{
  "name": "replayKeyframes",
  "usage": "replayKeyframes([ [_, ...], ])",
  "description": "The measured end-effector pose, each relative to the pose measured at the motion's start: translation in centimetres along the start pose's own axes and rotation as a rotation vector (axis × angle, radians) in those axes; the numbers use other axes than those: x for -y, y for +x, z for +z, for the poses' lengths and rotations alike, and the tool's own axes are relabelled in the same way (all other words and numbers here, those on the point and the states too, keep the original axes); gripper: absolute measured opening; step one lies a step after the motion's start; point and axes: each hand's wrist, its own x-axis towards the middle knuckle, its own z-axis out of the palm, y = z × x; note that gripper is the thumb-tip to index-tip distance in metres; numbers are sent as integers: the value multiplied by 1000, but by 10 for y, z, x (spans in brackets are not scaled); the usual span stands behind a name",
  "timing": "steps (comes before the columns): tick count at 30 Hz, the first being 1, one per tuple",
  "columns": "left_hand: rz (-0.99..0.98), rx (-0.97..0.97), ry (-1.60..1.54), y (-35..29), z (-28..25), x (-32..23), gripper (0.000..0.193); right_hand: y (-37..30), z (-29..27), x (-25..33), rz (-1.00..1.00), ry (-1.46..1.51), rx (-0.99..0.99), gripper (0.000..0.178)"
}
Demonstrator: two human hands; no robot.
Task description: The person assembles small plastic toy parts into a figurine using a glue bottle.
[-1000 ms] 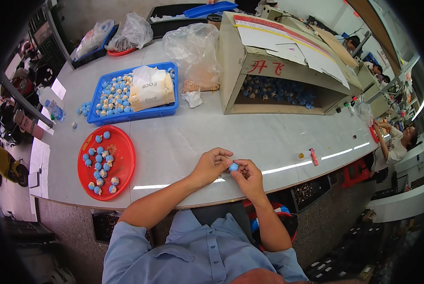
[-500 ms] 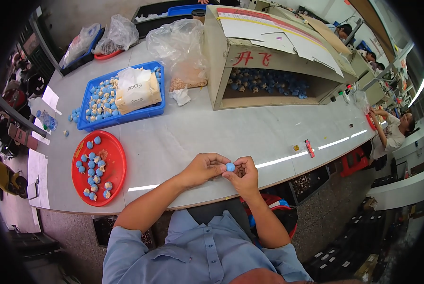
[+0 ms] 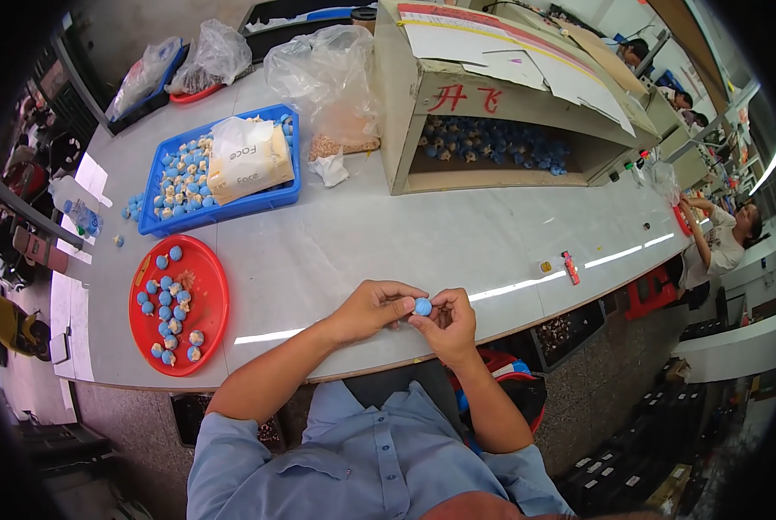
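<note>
Above the table's front edge, my left hand (image 3: 371, 310) pinches a small round blue piece (image 3: 423, 307) between thumb and fingers. My right hand (image 3: 450, 326) grips the same piece from the other side, its fingers curled. Fingertips hide part of the piece, so its underside cannot be seen. Left of my forearm lies a round red tray (image 3: 212, 325) with several blue-and-cream ball-shaped pieces in it. Beyond it a blue tray (image 3: 232, 209) holds many similar pieces, with a cream paper packet (image 3: 251, 163) lying on top.
A beige metal cabinet (image 3: 399, 130) with an open shelf of blue pieces stands at the back. Beside it is a clear plastic bag (image 3: 323, 74) and crumpled tissue (image 3: 328, 169). A small red tube (image 3: 571, 268) lies to the right. Another person (image 3: 722, 243) sits far right.
The view has shifted slightly, so the table items appear a little displaced. The blue piece appears slightly turned between my fingers; both hands keep their grip in nearly the same place.
</note>
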Motion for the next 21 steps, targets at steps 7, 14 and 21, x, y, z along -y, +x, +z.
replayKeyframes([
  [7,-22,-14,-54,-6,4,0,34,-1,1,0,-3,-43,-1,39],
  [14,4,-126,-73,-5,6,-1,32,7,-4,25,149,128,68,21],
  [21,-57,-146,-130,-2,4,4,28,11,-4,22,233,102,77,14],
])
